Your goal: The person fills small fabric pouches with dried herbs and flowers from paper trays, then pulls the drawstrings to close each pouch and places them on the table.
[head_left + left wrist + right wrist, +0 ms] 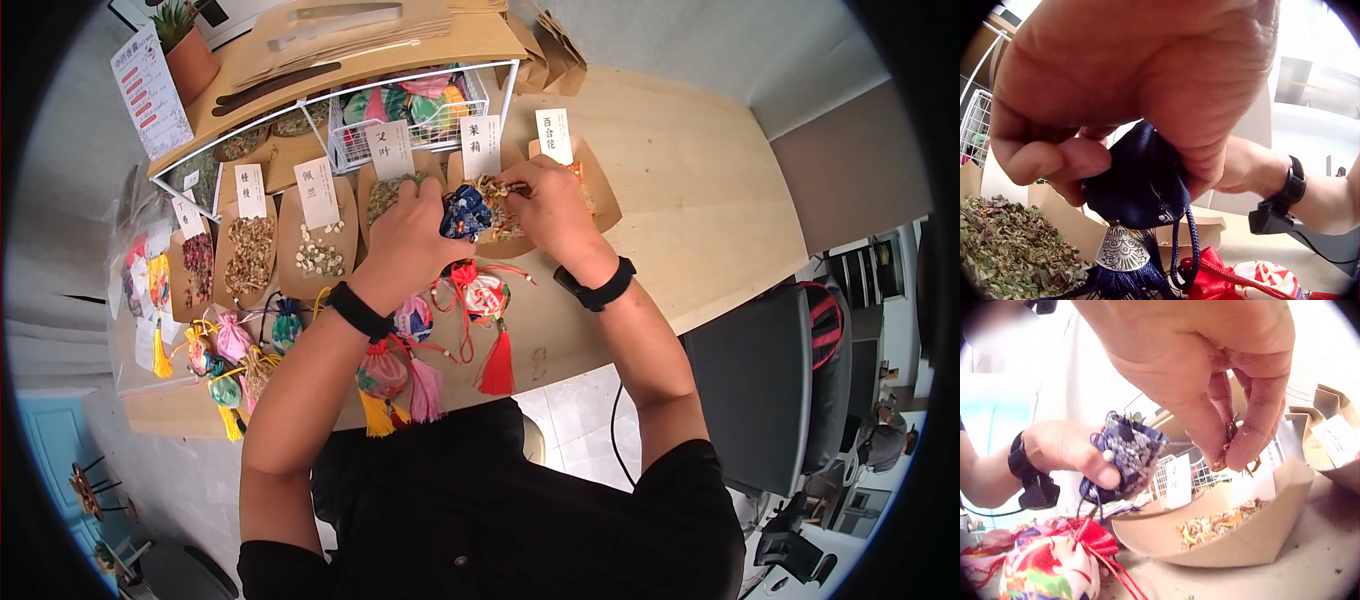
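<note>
My left hand (410, 238) grips a small navy drawstring pouch (1138, 178) between thumb and fingers. Its white floral pattern shows in the right wrist view; a silver charm (1122, 249) and navy tassel hang from it in the left wrist view. My right hand (557, 212) pinches a few dried brown plant bits (1234, 434) between thumb and fingertips. It hovers above a brown paper tray (1235, 555) with loose orange and tan dried petals (1219, 522), to the right of the pouch. A red and white sachet (487, 297) lies on the table below both hands.
More paper trays with labels, such as one of brown pieces (248, 255), line the table to the left. Several tasselled sachets (383, 372) lie along the front edge. Behind stand a wooden shelf (450, 50) and a white wire basket (345, 150) of colourful pouches.
</note>
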`<action>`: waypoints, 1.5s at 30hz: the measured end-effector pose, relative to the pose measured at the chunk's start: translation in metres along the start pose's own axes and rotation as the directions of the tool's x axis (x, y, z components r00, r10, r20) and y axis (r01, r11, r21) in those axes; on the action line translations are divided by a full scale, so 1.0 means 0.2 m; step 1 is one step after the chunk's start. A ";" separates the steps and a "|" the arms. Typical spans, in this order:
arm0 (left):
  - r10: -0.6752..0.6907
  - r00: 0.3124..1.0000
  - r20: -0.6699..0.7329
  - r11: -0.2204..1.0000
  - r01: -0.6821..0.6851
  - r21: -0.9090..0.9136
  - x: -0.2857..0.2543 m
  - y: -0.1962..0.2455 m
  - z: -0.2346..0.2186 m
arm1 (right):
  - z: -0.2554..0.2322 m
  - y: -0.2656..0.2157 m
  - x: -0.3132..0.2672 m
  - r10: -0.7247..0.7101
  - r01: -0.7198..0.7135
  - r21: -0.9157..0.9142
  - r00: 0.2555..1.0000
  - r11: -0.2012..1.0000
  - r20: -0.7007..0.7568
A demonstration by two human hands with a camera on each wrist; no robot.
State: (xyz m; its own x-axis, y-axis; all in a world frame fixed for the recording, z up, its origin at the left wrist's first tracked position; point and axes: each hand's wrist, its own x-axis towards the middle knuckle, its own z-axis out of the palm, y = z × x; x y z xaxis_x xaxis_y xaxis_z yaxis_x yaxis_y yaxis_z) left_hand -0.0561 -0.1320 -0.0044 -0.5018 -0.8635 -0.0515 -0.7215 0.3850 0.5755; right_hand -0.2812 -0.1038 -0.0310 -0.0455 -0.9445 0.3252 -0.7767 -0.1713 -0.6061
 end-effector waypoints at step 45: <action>0.045 0.969 -0.243 0.488 -0.233 -0.841 0.09 0.00 0.15 | -0.17 -0.15 -0.08 0.108 -0.124 0.234 0.991 0.964 0.079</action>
State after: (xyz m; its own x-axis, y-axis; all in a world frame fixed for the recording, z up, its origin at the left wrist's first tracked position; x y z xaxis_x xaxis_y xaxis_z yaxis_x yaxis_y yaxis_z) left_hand -0.0784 -0.1378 -0.0298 -0.4032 -0.8984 0.1741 0.1663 0.1152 0.9793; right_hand -0.2785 -0.0742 0.0072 -0.0798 -0.9767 0.1993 -0.5966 -0.1134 -0.7945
